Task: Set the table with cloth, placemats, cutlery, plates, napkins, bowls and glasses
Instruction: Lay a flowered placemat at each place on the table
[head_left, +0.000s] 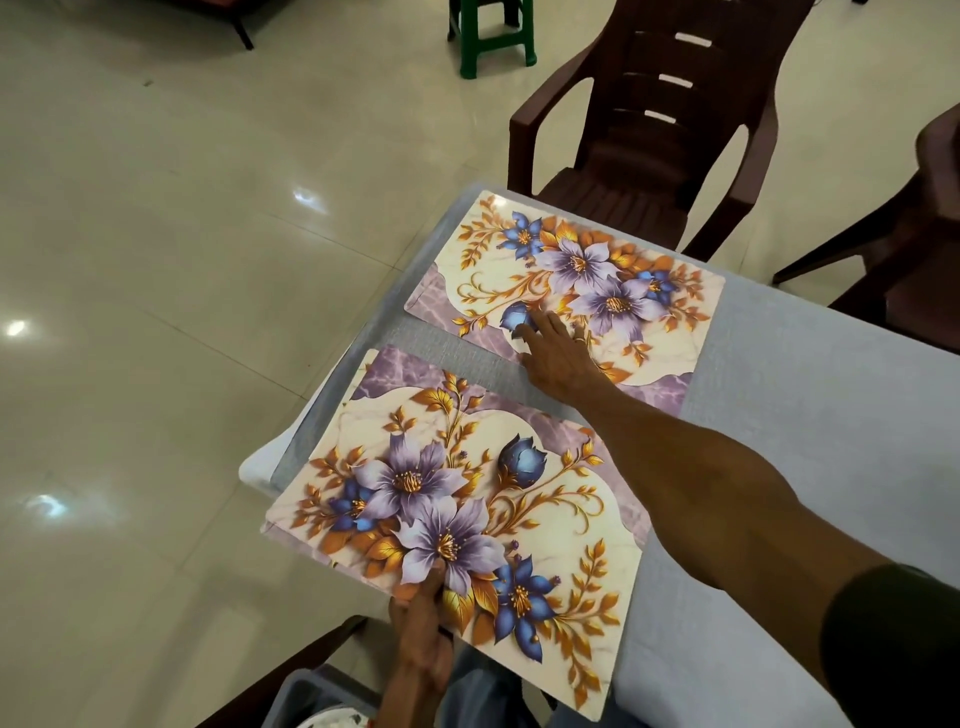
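one view only, worn on the head, wide-angle, looking forward and steeply down over the near corner of the bench (810, 395). it sits close above the bench, the outstretched arm crossing from the lower right. the tiled floor (156, 260) fills the left of the bench, and a brown chair (639, 130) stands beyond it.

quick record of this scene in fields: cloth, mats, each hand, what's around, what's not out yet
cloth: grey cloth spread over the table
mats: two floral mats, far mat lying flat, near mat overhanging the table's near edge
right hand: right hand flat on the far mat, fingers straight
left hand: left hand grips the near mat's near edge
around: brown chair past the far mat, green stool on the floor
not out yet: cutlery, plates, napkins, bowls, glasses
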